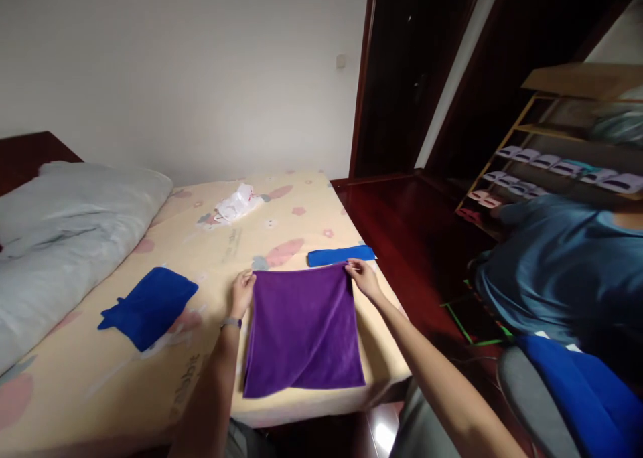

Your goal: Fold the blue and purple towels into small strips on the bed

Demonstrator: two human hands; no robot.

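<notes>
A big grey pillow (pixel 60 223) lay at the far left of the bed (pixel 211 244), against the dark headboard. Next to it, on the yellow sheet, a blue cloth (pixel 148 305) lay folded and a bit crooked, well away from the bed's near edge. Farther back, near the wall, sat a crumpled white plastic bag (pixel 236 203); what was inside it could not be seen.

The left hand (pixel 242 292) pinched the far left corner of the purple towel (pixel 303 327) between its fingers. A thin band (pixel 231 322) went around that wrist. The purple towel lay flat on the bed, folded over, and its near end reached almost to the bed's front edge. The right hand (pixel 364 277) pinched the far right corner of the same towel. Both hands were closed on the cloth.

Just behind the towel, touching or almost touching its far edge, lay a small folded blue towel (pixel 341 255), close to the right side of the bed. There was open sheet behind it and between the two blue cloths.

Right of the bed was dark red floor (pixel 412 237). A wooden shelf (pixel 552 143) there held rows of slippers (pixel 547 162). A person in a blue shirt (pixel 562 270) bent down beside it, and a blue cushion (pixel 587 391) showed at the bottom right.
</notes>
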